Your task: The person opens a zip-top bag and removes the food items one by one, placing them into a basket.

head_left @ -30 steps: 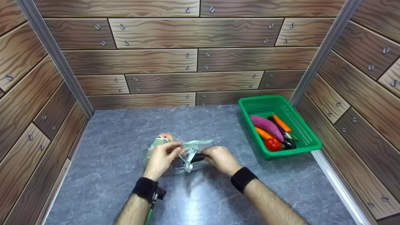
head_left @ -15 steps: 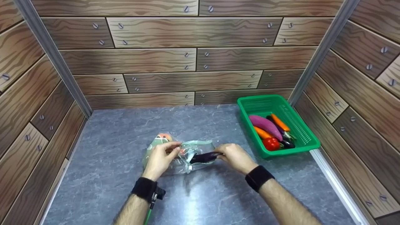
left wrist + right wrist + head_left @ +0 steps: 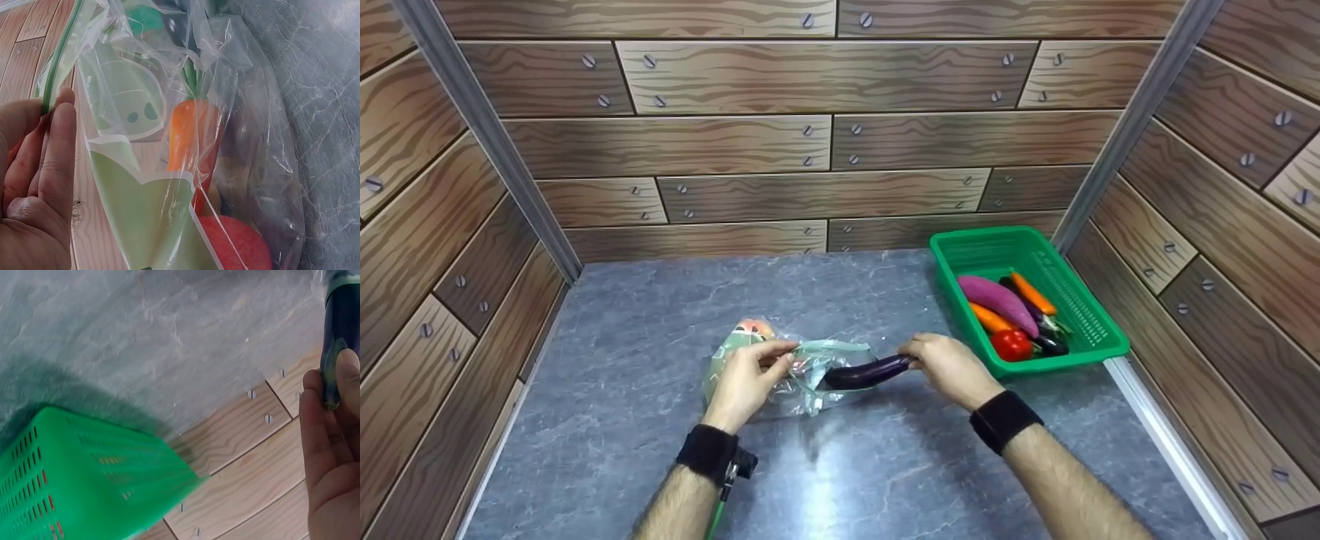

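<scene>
While the left grip (image 3: 741,381) pinches the bag (image 3: 799,395), the right grip (image 3: 956,369) pinches an eggplant (image 3: 867,374).

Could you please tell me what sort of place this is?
Probably a staged work booth: brown wood-patterned plank walls on three sides, silver-grey corner posts, and a grey marble-patterned work surface.

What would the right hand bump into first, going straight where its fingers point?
Probably the open mouth of the clear zip bag, into which the dark purple eggplant held by the right hand reaches, though depth is unclear.
</scene>
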`<state>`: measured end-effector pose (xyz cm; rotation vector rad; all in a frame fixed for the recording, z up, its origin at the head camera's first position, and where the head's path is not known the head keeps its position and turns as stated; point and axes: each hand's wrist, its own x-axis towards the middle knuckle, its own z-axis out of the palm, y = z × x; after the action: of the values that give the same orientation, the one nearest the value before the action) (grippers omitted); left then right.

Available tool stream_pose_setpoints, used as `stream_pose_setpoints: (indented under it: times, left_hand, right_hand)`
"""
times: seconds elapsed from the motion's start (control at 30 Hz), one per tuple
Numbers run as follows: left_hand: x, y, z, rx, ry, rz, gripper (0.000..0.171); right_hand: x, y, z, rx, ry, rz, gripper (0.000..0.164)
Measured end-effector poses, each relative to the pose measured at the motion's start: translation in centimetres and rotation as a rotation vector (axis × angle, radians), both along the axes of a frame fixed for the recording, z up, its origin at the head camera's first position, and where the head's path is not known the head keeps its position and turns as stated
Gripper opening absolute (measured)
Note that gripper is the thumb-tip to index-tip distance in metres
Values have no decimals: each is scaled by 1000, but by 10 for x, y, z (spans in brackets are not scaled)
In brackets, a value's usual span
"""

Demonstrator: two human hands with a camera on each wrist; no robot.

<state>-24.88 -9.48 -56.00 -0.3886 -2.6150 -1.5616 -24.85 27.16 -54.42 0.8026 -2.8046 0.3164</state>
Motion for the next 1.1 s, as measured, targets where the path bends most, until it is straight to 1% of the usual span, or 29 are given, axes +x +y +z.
stream_pose_setpoints:
  times: [0.17, 0.3, 0.5, 0.7, 0.9, 1.1]
  left_hand:
    - [0, -1, 1, -15, 26, 11, 26]
    - [-1, -2, 0, -13, 35, 14, 25]
    - [-2, -3, 1, -7, 22, 28, 25]
    - [-2, -5, 2, 6, 13, 24, 25]
    - [-1, -5, 3, -11, 17, 28, 25]
    - [-1, -5, 3, -22, 10, 26, 25]
  right_hand:
    - [0, 12, 8, 8, 47, -1, 21]
    - [1, 22, 16, -11, 78, -1, 22]
    - [4, 40, 28, -75, 103, -5, 20]
    - [3, 58, 40, -75, 149, -27, 27]
    - [2, 76, 55, -89, 188, -71, 26]
    - [-1, 96, 69, -124, 206, -167, 24]
